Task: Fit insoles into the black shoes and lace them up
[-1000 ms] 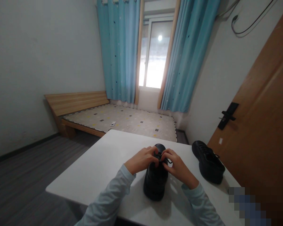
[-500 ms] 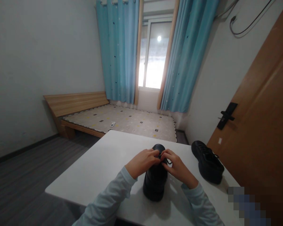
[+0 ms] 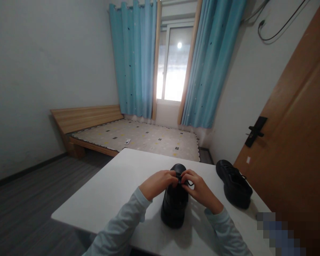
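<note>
A black shoe (image 3: 174, 210) stands on the white table (image 3: 106, 193), its toe pointing away from me and its heel toward me. Over its laced front, my left hand (image 3: 161, 182) is closed, fingertips pinched at the black shoelace. My right hand (image 3: 200, 186) pinches the shoelace (image 3: 191, 184) from the other side, and a small loop of it shows by the fingers. The two sets of fingertips nearly meet. They cover most of the lacing, so the knot's shape is hidden.
A second black shoe (image 3: 234, 185), laced, rests near the table's right edge. Behind the table is a bed (image 3: 146, 137) with a white remote control (image 3: 127, 141) on it. A brown door (image 3: 290, 106) stands at the right. A pixelated patch hides the lower right.
My left hand has shifted slightly left, drawing a little away from the right hand at the shoelace. My right hand has hardly moved. The shoes stay in place.
</note>
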Demonstrator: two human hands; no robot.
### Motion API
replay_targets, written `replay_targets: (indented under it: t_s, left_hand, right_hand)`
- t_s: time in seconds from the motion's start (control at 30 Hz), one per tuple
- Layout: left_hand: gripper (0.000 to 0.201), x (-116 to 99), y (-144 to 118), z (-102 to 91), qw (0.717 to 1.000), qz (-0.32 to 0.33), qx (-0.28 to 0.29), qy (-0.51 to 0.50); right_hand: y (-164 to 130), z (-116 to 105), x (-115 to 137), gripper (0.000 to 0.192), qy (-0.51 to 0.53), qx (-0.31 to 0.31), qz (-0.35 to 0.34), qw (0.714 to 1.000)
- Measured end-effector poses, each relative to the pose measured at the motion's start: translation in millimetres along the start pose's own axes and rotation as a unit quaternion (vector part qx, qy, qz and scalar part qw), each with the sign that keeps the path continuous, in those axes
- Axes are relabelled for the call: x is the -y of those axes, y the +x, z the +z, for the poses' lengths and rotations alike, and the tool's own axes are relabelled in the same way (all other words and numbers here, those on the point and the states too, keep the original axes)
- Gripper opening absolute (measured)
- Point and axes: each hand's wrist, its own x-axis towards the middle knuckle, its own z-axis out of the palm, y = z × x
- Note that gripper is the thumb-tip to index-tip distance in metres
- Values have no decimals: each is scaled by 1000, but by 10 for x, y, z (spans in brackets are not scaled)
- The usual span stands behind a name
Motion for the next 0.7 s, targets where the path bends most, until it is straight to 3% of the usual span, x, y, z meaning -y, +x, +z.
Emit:
replay_targets:
  t_s: [0.7]
  left_hand:
    - [16,-28,-15,-57,1000,15,22,-6]
  right_hand:
    - [6,-47,4,5,33,-28,17,999]
